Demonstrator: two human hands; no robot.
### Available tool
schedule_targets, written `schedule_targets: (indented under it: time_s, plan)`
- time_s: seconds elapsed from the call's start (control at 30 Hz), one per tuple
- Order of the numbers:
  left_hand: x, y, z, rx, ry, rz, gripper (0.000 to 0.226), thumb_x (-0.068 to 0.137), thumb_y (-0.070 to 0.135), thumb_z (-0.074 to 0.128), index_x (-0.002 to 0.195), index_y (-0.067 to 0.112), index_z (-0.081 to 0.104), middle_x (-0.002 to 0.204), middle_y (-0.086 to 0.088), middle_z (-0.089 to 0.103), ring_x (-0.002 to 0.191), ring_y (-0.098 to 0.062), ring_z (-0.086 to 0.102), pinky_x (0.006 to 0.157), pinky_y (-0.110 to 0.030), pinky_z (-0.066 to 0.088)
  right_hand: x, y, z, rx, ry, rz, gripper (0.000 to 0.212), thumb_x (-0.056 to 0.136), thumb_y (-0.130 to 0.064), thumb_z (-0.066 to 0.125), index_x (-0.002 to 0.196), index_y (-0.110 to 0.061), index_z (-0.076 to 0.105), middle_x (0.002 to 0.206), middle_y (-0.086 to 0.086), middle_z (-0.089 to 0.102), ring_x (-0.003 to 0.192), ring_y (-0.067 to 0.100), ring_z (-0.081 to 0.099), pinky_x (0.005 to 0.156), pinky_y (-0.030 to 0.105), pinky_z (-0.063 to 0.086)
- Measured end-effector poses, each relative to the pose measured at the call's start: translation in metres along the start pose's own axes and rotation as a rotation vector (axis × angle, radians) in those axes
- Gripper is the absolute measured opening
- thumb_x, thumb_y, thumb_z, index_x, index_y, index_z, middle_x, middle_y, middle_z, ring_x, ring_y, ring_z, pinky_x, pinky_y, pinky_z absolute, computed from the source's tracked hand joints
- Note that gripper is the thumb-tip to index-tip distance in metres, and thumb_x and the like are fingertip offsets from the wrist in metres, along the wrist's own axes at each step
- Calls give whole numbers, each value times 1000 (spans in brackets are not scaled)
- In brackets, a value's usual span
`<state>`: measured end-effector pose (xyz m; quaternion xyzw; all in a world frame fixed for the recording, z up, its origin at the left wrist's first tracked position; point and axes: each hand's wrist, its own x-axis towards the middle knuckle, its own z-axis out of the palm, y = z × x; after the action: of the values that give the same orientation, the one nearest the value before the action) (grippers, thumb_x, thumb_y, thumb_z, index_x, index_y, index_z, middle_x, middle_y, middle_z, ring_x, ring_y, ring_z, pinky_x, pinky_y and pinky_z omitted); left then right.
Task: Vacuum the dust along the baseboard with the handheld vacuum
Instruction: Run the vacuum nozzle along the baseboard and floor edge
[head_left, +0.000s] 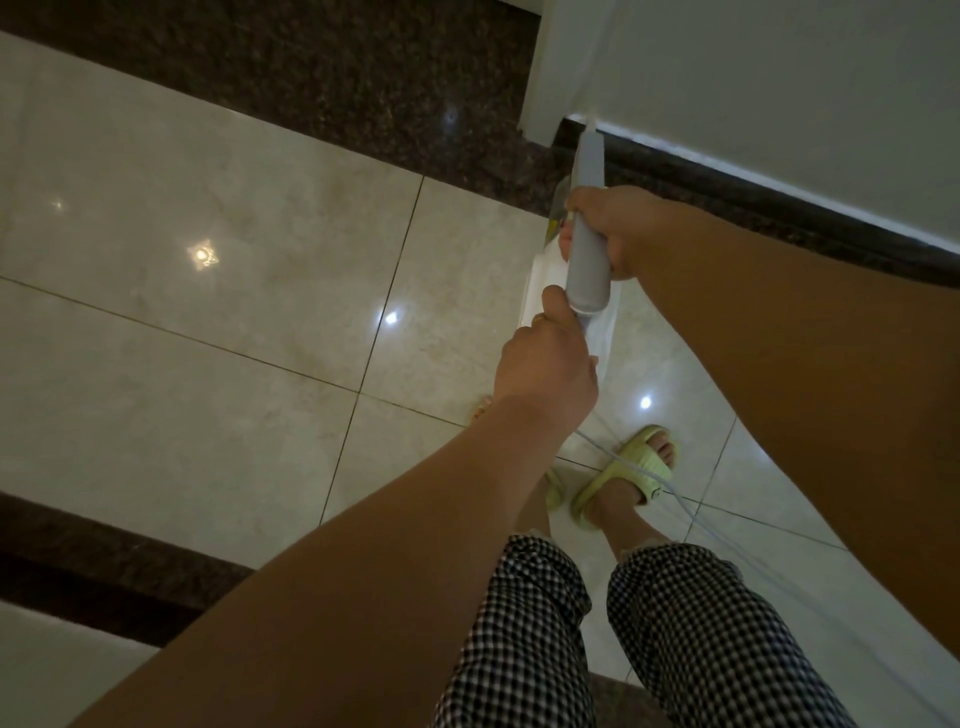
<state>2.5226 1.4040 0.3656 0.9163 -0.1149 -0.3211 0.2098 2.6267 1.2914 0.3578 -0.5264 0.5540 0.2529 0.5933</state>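
Beside the dark baseboard (727, 192), the handheld vacuum (587, 228) is gripped mid-body by the right hand (618, 228). Its rear end is clasped by the left hand (545, 364), with its nozzle at the wall corner.

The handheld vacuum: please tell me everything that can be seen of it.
The handheld vacuum is a slim, pale grey tube that looks like smooth plastic, with a lighter body partly hidden below it. It points away from the person, its narrow tip at the dark baseboard near the wall corner. The right hand grips its middle; the left hand holds its rear end. A thin white cord trails back past the green slippers.
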Motion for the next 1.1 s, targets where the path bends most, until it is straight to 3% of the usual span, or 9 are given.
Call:
schedule_targets:
  time_s: [0.2, 0.57, 0.73, 0.83, 1.0, 1.1]
  plan:
    - [0, -1, -2, -21, 7, -19, 57, 90, 28, 63, 129, 7, 27, 103, -9, 61, 91, -26, 62, 74, -34, 50, 0, -1, 3, -37, 1, -5, 21, 94, -20, 60, 107, -10, 46, 78, 4, 56, 62, 9, 53, 40, 17, 51]
    - [0, -7, 0, -40, -4, -47, 54, 90, 26, 63, 127, 7, 28, 104, -8, 61, 91, -27, 62, 78, -38, 52, 10, 4, 9, 37, -61, 1, 25, 94, -17, 60, 114, -8, 48, 73, 5, 56, 56, 11, 52, 47, 21, 53]
    - [-7, -11, 9, -15, -18, -14, 51, 90, 26, 62, 124, 8, 28, 102, -8, 61, 87, -26, 62, 76, -39, 53, 13, 15, 5, 23, -62, 17, 14, 94, -19, 61, 96, -9, 51, 75, 5, 57, 60, 10, 54, 47, 21, 54]
    - [-9, -15, 16, -10, -39, -4, 52, 89, 26, 63, 123, 8, 29, 102, -8, 61, 87, -26, 62, 76, -40, 54, 20, 25, 3, 17, -66, 62, 16, 93, -22, 62, 97, -10, 53, 77, 5, 58, 62, 11, 55, 53, 24, 55]
    - [-5, -20, 34, 40, -88, -18, 50, 89, 28, 62, 121, 10, 28, 100, -6, 60, 86, -24, 62, 76, -39, 54, 40, 46, -3, 68, -67, 94, 30, 94, -20, 60, 121, -8, 54, 76, 6, 57, 60, 12, 54, 46, 21, 53]
    - [0, -18, 51, 37, -113, -52, 47, 89, 27, 61, 119, 12, 28, 96, -6, 59, 84, -25, 62, 73, -40, 55, 56, 56, -9, 64, -76, 94, 30, 95, -20, 59, 123, -11, 54, 79, 6, 57, 62, 12, 54, 45, 22, 52]
